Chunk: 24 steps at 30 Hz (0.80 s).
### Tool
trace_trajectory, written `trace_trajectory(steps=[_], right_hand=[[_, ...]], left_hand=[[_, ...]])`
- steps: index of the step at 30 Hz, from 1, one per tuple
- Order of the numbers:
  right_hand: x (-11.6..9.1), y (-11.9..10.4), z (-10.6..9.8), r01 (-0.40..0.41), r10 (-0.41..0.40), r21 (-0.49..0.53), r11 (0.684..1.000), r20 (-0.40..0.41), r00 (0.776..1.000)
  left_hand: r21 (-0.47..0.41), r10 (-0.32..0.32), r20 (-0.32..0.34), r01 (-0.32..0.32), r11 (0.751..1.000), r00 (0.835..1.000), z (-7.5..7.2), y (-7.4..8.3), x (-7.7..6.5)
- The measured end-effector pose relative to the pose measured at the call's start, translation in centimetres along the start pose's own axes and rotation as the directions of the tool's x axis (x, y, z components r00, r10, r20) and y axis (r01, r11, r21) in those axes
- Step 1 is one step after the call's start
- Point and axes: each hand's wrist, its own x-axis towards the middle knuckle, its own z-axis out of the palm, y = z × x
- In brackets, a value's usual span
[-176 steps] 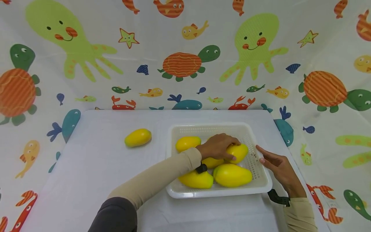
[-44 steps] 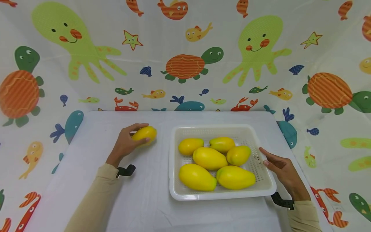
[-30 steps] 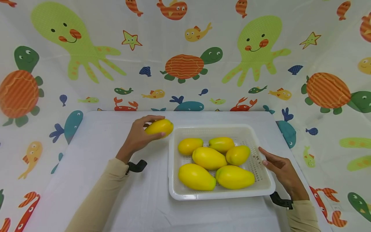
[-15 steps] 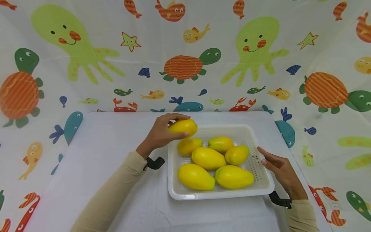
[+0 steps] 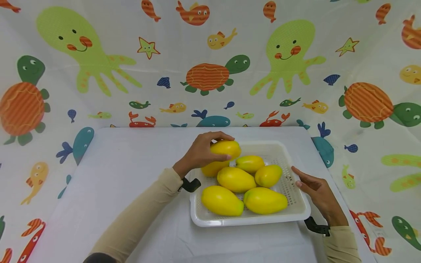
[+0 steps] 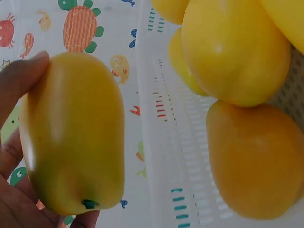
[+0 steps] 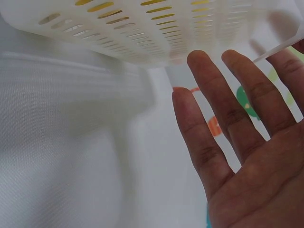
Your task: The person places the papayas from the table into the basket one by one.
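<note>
My left hand point(image 5: 203, 150) grips a yellow mango point(image 5: 227, 149) between thumb and fingers, above the back left part of a white plastic basket point(image 5: 250, 220). In the left wrist view the held mango point(image 6: 76, 133) shows a small dark green stem spot at its lower end. Several more yellow mangoes lie in the basket, among them a large one point(image 5: 265, 201) at the front right. One mango point(image 5: 213, 169) at the back left is partly covered by my left hand. My right hand point(image 5: 317, 191) rests its fingertips at the basket's right side, its fingers point(image 7: 228, 109) extended.
The basket stands on a table with a white cloth point(image 5: 131, 204). Behind it hangs a curtain point(image 5: 138, 22) printed with sea animals. Black straps with small devices point(image 5: 191, 185) sit on both wrists.
My left hand left the basket, took the lone mango from the table's left side, and carried it right, over the basket's back left. My right hand stayed at the basket's right side.
</note>
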Motion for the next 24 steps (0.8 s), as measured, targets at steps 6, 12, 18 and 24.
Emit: trace_trajectory(steps=[6,12,18,24], right_hand=[[-0.1,-0.1,0.1,-0.026,0.026,0.0,1.0,-0.003,1.0],[0.0,-0.1,0.0,0.0,0.0,0.011,1.0,0.001,1.0],[0.1,0.0,0.0,0.031,-0.031,0.031,0.999,0.006,0.999],[0.1,0.1,-0.1,0.039,-0.039,0.036,0.999,0.006,0.999]], left_hand=[[-0.011,-0.028,0.047,0.028,1.0,0.998,1.2,-0.1,1.0],[0.018,-0.063,0.078,0.062,0.998,0.995,2.4,0.1,1.7],[0.053,-0.122,0.093,0.118,0.992,0.988,3.4,0.3,2.0],[0.084,-0.17,0.115,0.161,0.983,0.979,4.3,0.3,2.1]])
